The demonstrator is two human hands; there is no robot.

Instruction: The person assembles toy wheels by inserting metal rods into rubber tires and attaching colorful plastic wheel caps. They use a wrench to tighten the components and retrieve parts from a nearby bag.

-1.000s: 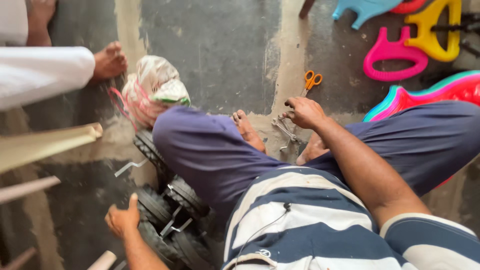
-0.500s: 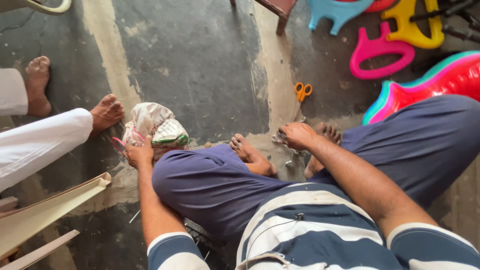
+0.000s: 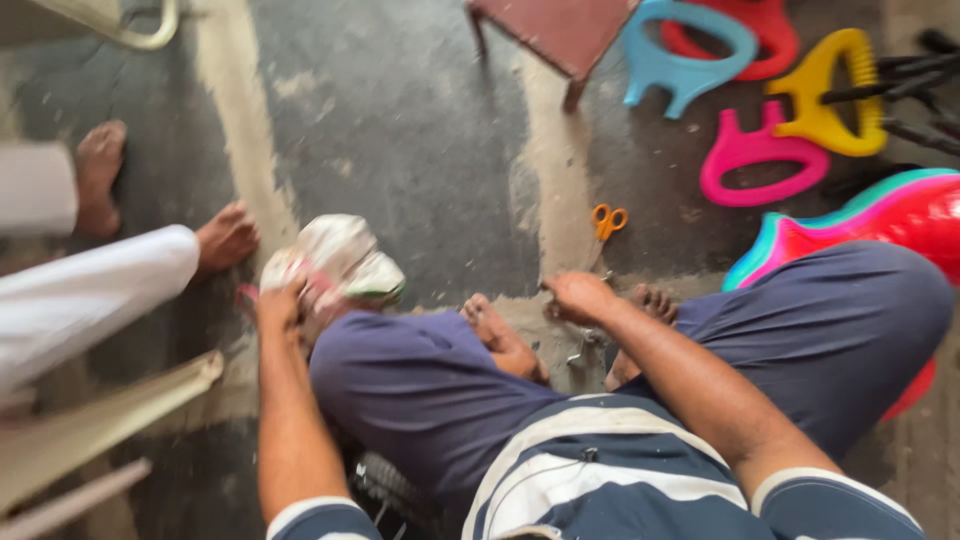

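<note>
Both hands unmoved: left hand (image 3: 280,305) still on bundle (image 3: 340,260).

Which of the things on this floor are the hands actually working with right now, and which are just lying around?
In hand:
- left hand on the crumpled bag
- right hand closed on something too blurred to name; metal tool lies beneath it

Lying about:
- orange scissors
- pink plastic part, yellow plastic part, blue plastic part
- stool
</note>
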